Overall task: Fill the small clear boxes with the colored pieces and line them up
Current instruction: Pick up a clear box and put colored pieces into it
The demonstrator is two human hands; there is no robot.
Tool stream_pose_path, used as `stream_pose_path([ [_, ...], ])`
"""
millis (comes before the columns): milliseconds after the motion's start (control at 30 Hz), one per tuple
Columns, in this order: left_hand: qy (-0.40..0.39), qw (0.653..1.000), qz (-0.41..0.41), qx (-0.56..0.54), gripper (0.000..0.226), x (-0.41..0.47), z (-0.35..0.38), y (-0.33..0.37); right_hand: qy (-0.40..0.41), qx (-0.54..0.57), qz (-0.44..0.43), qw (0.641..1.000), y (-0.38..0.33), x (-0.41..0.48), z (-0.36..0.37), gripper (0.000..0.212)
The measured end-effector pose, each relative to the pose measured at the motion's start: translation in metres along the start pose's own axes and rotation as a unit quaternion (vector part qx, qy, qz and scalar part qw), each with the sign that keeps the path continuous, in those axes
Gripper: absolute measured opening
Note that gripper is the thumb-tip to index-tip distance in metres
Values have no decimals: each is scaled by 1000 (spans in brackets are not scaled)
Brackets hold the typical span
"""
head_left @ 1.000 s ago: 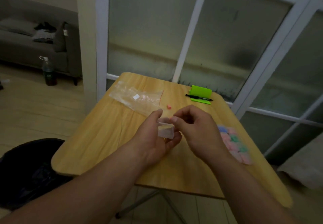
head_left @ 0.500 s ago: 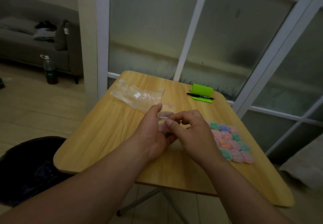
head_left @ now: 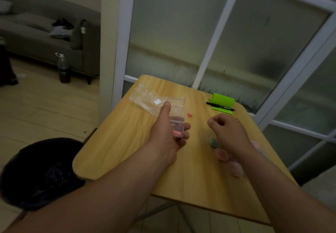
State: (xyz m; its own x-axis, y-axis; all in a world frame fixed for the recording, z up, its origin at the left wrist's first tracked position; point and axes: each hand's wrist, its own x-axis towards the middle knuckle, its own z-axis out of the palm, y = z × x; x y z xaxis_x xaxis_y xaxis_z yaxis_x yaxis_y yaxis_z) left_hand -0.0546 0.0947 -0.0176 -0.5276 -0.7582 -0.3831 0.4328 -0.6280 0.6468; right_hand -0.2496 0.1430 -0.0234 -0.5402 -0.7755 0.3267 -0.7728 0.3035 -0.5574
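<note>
On the rounded light wooden table (head_left: 116,142) filling the middle of the frame, we judge the main risk sits at centre right. Our right hand (head_left: 230,132) has its fingers curled in, and we cannot tell whether they pinch anything. It hangs over the blurred group of filled small clear boxes (head_left: 221,153), so a careless sweep of that wrist could knock them out of line. At centre, our left hand (head_left: 167,136) grips a small clear plastic box (head_left: 177,123) between thumb and curled fingers, above the table. We cannot tell whether its lid is shut, so a tilt could spill the pink piece (head_left: 177,133) glowing at its bottom. Another small pink piece (head_left: 190,114) lies loose just above it, easily flicked away.
</note>
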Motion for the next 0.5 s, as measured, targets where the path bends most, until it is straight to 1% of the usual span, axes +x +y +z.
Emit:
stream_pose_path([
  [100, 7, 1000, -2, -9, 60, 2, -2, 3, -30, -49, 0, 998, 3, 31, 10, 12],
  [200, 7, 1000, 1, -16, 60, 2, -1, 5, -63, -94, 11, 994, 1, 59, 29, 14],
  [333, 0, 1000, 6, -16, 59, 2, 1, 8, -81, -134, 46, 987, -6, 84, 59, 37],
  [400, -3, 1000, 9, -10, 59, 3, 1, 9, -85, -147, 67, 983, -7, 93, 71, 44],
  [433, -3, 1000, 9, -7, 59, 3, 1, 10, -85, -152, 77, 982, -7, 96, 76, 44],
  [500, -4, 1000, 9, -5, 59, 5, 0, 11, -78, -162, 87, 980, -6, 100, 83, 37],
])
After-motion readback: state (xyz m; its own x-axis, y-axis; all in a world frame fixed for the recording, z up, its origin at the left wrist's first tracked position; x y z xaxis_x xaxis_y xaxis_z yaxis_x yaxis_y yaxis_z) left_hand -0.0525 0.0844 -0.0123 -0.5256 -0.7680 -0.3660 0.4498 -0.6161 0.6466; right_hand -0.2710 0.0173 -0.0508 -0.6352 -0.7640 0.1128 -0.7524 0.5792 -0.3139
